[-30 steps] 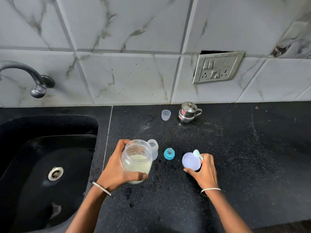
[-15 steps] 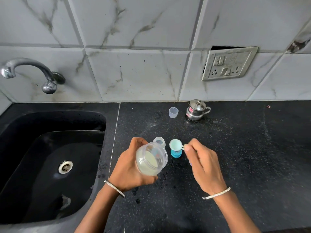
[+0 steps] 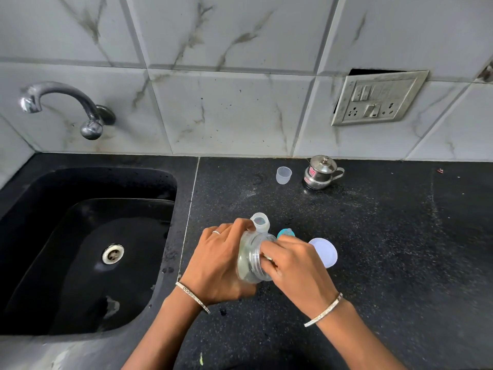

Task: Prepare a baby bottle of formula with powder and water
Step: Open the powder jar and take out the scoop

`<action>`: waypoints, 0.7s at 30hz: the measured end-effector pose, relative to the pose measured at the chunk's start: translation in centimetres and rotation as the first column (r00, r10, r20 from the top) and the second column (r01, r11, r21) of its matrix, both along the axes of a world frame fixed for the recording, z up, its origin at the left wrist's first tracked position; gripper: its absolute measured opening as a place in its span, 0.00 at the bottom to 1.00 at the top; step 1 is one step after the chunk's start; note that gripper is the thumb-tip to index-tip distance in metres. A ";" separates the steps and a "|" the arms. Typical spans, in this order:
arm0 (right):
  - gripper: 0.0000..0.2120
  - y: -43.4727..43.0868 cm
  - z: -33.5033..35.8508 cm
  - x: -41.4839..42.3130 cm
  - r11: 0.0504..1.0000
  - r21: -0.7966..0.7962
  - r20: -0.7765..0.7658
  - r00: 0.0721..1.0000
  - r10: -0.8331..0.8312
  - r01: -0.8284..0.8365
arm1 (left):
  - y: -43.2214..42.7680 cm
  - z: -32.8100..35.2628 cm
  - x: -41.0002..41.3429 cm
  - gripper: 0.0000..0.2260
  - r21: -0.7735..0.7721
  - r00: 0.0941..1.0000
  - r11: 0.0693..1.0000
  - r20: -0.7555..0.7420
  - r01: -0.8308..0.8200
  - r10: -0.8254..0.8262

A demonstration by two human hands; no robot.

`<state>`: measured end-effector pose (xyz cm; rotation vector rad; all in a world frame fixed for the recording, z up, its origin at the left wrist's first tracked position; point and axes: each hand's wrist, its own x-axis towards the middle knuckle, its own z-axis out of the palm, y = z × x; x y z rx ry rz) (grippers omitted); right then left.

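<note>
The left hand (image 3: 216,265) gripped a clear jar (image 3: 252,259) tipped sideways, its mouth facing the right hand (image 3: 296,265). The right fingers (image 3: 269,248) reached into that mouth; whatever they held was hidden inside. Beyond them, the baby bottle (image 3: 260,222) and a teal piece (image 3: 285,232) were partly covered.

Right of my hands the table (image 3: 400,249) lay open; only the white lid (image 3: 324,252) and teal ring (image 3: 285,232) crowded close.

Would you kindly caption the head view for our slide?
Left hand tilts a clear jar while right hand reaches into its mouth.
</note>
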<state>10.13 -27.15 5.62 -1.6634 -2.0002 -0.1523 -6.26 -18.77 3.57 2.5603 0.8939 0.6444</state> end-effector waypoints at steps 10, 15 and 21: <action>0.06 0.4 -0.3 0.3 0.903 -0.415 -0.605 0.707 -0.365 0.111 | 0.1 -0.3 0.0 0.39 -0.020 0.999 1.000 -0.039 -0.006 0.005; 0.06 0.2 -0.4 1.0 0.905 -0.426 -0.871 0.274 -0.409 -0.006 | 0.1 0.2 -0.2 0.37 -0.268 0.993 0.961 0.078 -0.069 0.093; 0.15 0.0 0.2 1.8 0.907 -0.411 -0.912 0.038 -0.409 -0.094 | 0.3 -0.4 -0.6 0.39 -0.494 0.954 0.866 0.219 -0.072 0.204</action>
